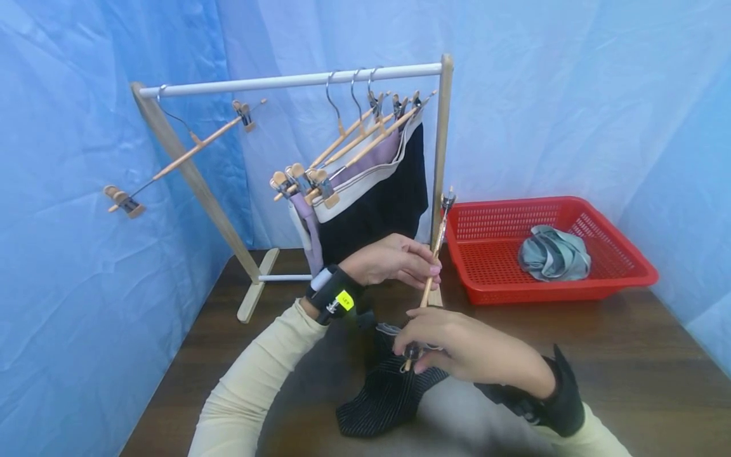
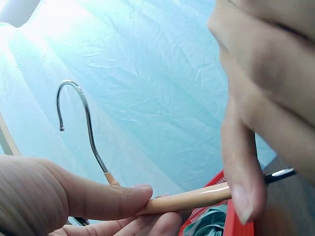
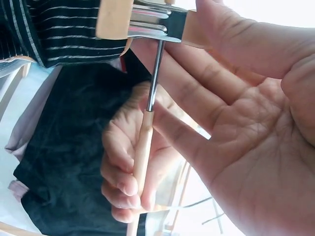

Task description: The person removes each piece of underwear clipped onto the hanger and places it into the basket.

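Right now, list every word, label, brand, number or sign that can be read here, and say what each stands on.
Yellow tag on the black band at the left wrist: small dark characters, too small and blurred to quote.
No readable text shows on the hanger, striped garment, red basket or rack.

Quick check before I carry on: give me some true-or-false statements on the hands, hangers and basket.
1. The left hand has its grip on a hanger. True.
2. The red basket is empty. False: a grey-green cloth lies in it.
3. Four other hangers hang on the rack. True.
4. The held hanger's hook is on the rack. False: it is free.
5. The right hand touches a clip. True.
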{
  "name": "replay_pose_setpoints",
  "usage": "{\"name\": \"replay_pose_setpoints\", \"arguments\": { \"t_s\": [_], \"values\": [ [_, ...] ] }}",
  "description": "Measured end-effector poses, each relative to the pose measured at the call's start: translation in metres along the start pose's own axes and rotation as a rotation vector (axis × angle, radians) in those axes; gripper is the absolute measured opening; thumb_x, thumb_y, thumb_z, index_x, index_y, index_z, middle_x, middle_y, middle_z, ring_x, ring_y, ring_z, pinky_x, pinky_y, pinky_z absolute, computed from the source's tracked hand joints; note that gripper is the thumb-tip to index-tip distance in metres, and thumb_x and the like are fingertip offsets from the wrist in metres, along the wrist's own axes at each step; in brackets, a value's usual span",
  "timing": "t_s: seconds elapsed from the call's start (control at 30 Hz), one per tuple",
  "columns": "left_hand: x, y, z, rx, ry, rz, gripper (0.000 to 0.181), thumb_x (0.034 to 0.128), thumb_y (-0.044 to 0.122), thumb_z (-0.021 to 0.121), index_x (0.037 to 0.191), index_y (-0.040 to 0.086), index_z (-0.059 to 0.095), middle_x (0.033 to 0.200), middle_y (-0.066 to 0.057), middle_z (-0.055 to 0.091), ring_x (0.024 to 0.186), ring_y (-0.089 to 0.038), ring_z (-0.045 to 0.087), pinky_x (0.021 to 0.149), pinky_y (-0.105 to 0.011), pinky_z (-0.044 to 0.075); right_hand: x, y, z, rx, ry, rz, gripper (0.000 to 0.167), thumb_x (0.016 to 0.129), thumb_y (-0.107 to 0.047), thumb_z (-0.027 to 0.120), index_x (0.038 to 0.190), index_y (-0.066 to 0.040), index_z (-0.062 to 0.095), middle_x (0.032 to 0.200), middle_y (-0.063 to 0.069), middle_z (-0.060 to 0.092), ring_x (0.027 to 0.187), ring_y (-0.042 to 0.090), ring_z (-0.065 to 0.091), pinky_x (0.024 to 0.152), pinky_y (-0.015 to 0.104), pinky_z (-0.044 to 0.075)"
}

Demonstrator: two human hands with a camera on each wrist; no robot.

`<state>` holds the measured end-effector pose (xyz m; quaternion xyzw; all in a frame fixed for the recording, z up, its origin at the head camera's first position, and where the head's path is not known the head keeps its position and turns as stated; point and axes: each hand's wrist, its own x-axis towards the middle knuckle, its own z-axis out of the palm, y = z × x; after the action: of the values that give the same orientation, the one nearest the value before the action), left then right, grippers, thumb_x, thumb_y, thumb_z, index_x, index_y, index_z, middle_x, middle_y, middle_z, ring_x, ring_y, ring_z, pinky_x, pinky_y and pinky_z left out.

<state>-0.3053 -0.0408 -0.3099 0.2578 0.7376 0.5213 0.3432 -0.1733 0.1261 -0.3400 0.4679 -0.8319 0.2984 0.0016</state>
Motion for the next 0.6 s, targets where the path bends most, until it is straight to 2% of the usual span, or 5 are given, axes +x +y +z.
{"name": "replay_pose_setpoints", "arguments": {
  "t_s": [0.2, 0.33, 0.6],
  "values": [
    [-0.0011, -0.001, 0.0007, 0.018, 0.004, 0.013, 0.021, 0.097, 0.012, 0.069, 0.113, -0.002, 0.068, 0.102, -0.011, 0.078, 0.099, -0.023, 0.077, 0.093, -0.036, 0.06, 0.0012, -0.0006, -0.0001, -0.014, -0.04, 0.036, 0.033, 0.09, -0.014, 0.078, 0.122, -0.02, 0.072, 0.115, -0.013, 0.075, 0.124, 0.019, 0.065, 0.107, 0.046, 0.051],
    [-0.0018, -0.0007, -0.0002, 0.031, -0.012, 0.027, 0.021, 0.0969, 0.012, 0.069, 0.112, -0.003, 0.068, 0.102, -0.011, 0.078, 0.098, -0.023, 0.077, 0.093, -0.036, 0.06, 0.0017, 0.0001, -0.0001, -0.017, -0.034, 0.012, 0.031, 0.09, -0.014, 0.078, 0.119, -0.021, 0.073, 0.112, -0.014, 0.075, 0.12, 0.016, 0.067, 0.107, 0.045, 0.052],
    [-0.0018, -0.0011, -0.0029, 0.058, -0.078, 0.054, 0.019, 0.0967, 0.012, 0.069, 0.109, -0.002, 0.068, 0.1, -0.011, 0.077, 0.098, -0.025, 0.076, 0.094, -0.037, 0.06, 0.0027, 0.0033, 0.0029, -0.012, 0.008, -0.09, 0.024, 0.091, -0.014, 0.077, 0.114, -0.018, 0.074, 0.105, -0.013, 0.076, 0.11, 0.006, 0.069, 0.105, 0.042, 0.053]
  ]
}}
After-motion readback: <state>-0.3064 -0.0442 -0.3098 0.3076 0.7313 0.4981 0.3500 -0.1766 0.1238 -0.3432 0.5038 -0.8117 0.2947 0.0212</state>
